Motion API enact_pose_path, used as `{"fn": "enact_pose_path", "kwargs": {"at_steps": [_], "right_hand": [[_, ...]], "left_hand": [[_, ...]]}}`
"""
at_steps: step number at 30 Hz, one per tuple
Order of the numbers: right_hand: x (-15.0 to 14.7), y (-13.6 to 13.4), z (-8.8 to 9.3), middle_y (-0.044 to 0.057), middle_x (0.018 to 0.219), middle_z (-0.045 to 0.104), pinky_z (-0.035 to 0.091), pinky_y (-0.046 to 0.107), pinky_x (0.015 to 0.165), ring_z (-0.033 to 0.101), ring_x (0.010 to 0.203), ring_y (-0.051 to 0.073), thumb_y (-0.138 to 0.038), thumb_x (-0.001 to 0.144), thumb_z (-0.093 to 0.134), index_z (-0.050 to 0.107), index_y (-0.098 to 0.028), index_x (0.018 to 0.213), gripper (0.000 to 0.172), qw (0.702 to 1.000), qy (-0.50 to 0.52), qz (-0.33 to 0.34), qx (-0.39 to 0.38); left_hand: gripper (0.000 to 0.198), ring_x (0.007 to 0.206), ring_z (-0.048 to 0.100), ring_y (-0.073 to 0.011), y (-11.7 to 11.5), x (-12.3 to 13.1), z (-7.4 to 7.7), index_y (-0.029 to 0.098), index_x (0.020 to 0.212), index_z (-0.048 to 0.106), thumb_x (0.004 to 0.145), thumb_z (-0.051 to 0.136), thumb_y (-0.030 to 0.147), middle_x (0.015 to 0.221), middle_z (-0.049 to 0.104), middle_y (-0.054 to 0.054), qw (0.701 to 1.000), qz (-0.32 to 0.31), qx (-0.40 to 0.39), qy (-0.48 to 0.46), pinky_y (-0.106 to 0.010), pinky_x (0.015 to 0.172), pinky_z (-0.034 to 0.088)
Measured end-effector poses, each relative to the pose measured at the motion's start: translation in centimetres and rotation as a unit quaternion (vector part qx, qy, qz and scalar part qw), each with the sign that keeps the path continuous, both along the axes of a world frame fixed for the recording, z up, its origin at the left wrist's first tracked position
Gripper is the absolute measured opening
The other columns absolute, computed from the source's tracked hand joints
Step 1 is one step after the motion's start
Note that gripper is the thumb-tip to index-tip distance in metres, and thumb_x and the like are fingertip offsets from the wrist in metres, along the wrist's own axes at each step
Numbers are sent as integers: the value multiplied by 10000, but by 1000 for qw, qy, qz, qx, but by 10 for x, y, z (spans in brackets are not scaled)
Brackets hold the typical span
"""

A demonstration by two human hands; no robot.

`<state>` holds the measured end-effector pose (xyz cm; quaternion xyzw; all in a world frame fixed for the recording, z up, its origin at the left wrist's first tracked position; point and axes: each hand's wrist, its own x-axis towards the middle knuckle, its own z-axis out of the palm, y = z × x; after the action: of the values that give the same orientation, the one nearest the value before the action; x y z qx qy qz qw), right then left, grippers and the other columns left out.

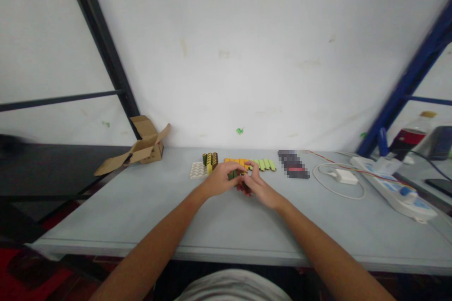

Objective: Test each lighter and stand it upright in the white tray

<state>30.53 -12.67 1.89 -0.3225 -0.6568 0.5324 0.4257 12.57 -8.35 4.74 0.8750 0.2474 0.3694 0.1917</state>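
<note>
The left hand and right hand meet over the counter, left fingers grasping a green piece before the orange row, right fingers' grip impossible to tell.

Bare forearms aslant inward, left grip and right grip close together, with curved fingers.

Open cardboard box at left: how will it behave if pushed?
The cardboard box is probably light for its size, judging by its thin walls. Its splayed flaps would likely flex or fold first. Flat-sided, it should slide rather than roll.
</note>
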Motion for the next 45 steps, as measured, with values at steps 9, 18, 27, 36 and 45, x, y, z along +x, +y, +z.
{"fn": "enact_pose_path", "kwargs": {"at_steps": [9, 18, 27, 36, 45], "right_hand": [[11, 15, 2, 15, 760, 553, 401, 296, 730, 521, 751, 162, -374, 996, 371, 561, -185, 809, 327, 953, -194, -125, 195], [11, 21, -6, 12, 769, 628, 405, 259, 683, 546, 710, 141, -161, 853, 558, 631, -168, 803, 89, 933, -259, -117, 221], [15, 27, -18, 140, 1322, 611, 393, 422, 1086, 533, 1254, 230, 71, 756, 414, 641, -145, 1192, 536, 876, -336, -71, 340], [9, 30, -20, 147, 1385, 572, 399, 447, 1077, 516, 1278, 246, 76, 788, 402, 596, -161, 1318, 612, 831, -411, -52, 372], [15, 25, -9, 142, 1134, 610, 430, 399, 964, 544, 1095, 256, -151, 913, 573, 673, -150, 1098, 210, 807, -451, -80, 373]], "left_hand": [[339, 686, 578, -166, 44, -84, 21, 149, 997, 696, 819, 579, 413, 805, 698, -51, 913, 355, 56, -193, -289, 671, 478], [338, 717, 616, -190, 60, -113, 5, 186, 970, 742, 780, 613, 434, 775, 710, -33, 934, 353, 42, -25, -295, 733, 494], [324, 708, 638, -199, 69, -112, -7, 184, 965, 750, 779, 622, 416, 747, 718, -32, 958, 282, -2, 54, -302, 719, 487], [291, 668, 623, -188, 71, -112, -7, 190, 934, 733, 774, 627, 408, 744, 726, -35, 954, 292, -7, 62, -295, 667, 482], [291, 660, 635, -164, 78, -113, -22, 184, 958, 629, 761, 669, 394, 812, 720, -38, 962, 267, -52, 25, -272, 618, 495]]}}
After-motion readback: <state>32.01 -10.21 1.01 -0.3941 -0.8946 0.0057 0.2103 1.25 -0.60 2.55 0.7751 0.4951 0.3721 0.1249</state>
